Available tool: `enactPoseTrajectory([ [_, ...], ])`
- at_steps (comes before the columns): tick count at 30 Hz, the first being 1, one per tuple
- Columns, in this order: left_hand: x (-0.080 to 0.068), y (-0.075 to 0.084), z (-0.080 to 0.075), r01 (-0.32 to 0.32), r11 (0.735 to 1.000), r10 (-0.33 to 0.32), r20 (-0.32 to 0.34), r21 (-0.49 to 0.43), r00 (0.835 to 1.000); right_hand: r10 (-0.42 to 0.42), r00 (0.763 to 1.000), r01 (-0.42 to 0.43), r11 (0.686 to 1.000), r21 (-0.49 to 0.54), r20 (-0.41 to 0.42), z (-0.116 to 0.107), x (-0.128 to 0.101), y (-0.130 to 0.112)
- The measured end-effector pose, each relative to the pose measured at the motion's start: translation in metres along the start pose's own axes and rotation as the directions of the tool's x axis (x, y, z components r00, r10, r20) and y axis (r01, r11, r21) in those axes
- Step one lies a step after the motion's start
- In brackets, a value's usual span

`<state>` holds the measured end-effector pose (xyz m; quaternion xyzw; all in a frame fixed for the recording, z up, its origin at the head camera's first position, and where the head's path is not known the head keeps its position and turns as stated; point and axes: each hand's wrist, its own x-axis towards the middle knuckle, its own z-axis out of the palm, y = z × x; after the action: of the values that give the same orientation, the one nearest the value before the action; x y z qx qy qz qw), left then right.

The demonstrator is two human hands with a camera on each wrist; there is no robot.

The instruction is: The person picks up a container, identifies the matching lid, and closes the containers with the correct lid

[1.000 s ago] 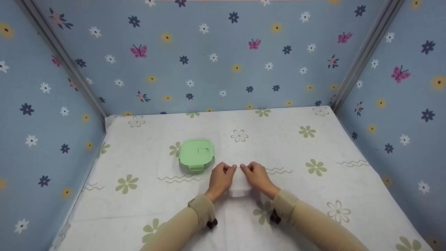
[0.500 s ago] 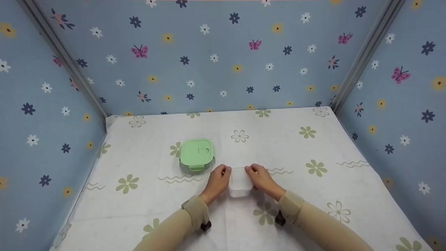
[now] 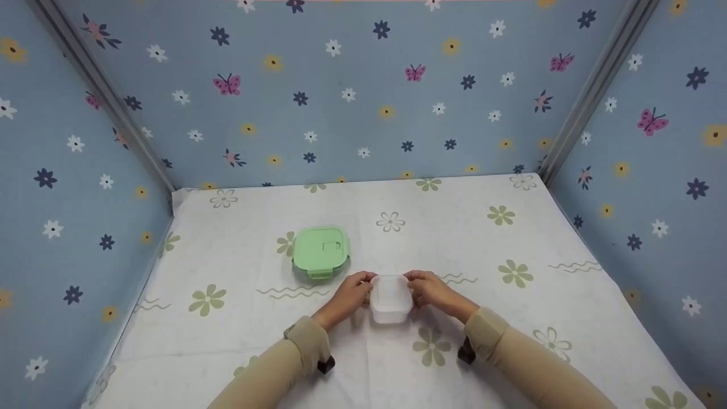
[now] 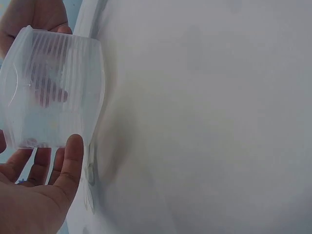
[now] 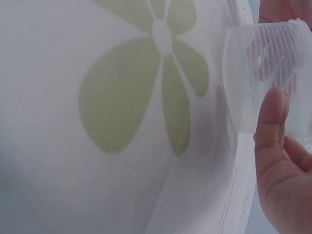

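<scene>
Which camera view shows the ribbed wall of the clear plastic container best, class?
The left wrist view: the clear container fills the frame's left, its ribs sharp, gripped by the left hand. The right wrist view crops it at the edge beside the right hand. The head view shows it whole between both hands, but small, ribs indistinct.
</scene>
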<state>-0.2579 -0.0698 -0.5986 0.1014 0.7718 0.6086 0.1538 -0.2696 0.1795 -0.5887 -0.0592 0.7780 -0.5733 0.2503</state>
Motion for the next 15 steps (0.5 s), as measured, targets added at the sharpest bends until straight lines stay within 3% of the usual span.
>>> enactPoseTrajectory([
  [7,-0.0011,-0.0021,-0.0059,-0.015,0.999,0.012,0.064,0.045,0.998,-0.071,0.990,0.074,0.997,-0.015,0.120,-0.0081,-0.0012,0.0005],
  [15,-0.0018,-0.0078,-0.0077,-0.048,0.996,0.039,0.105,0.079,0.994,-0.078,0.986,0.079,0.997,-0.005,0.149,-0.0113,-0.0007,0.0038],
])
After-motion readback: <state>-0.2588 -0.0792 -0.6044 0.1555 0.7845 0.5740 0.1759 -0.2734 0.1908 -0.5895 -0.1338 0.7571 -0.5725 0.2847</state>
